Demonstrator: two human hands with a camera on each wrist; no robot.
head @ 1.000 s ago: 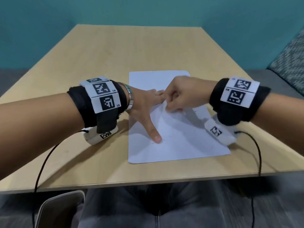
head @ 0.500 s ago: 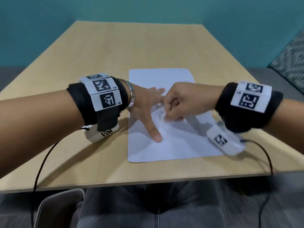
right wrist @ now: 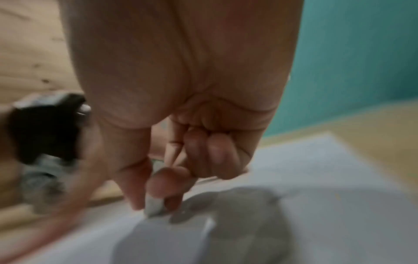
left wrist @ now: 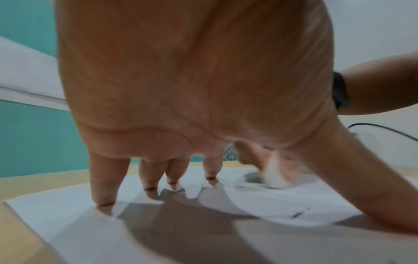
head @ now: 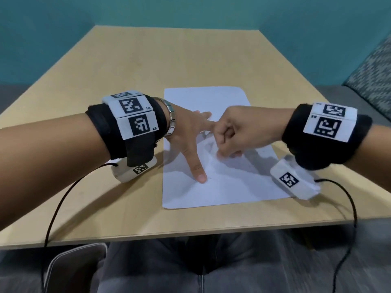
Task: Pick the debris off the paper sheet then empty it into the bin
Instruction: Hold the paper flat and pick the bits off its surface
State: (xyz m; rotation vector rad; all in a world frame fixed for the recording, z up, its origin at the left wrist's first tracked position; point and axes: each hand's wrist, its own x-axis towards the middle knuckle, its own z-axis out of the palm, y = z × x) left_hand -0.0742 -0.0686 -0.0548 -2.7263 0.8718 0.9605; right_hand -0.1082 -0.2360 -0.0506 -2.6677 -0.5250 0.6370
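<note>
The white paper sheet (head: 211,98) lies on the wooden table (head: 169,56). My left hand (head: 188,136) presses flat on its left half, fingers spread and straight, with the fingertips (left wrist: 103,200) on the sheet. My right hand (head: 228,144) is curled over the middle of the sheet (right wrist: 316,160), just right of the left index finger. It pinches a small white eraser-like piece (right wrist: 155,203) between thumb and fingers, its tip on the paper (left wrist: 68,214). The piece (left wrist: 273,176) is blurred. The sheet buckles under it. Tiny dark specks of debris (left wrist: 297,214) lie near the left thumb.
The far half of the table is bare wood. A grey, white-edged shape (head: 74,263) shows below the table's front edge at the left, beside my lap. Black wrist cables (head: 55,208) trail over the front edge. A patterned cushion (head: 372,77) sits at the right.
The right hand has slid a little toward me across the sheet with the white piece, wrinkling the paper. The left hand has stayed pressed in place.
</note>
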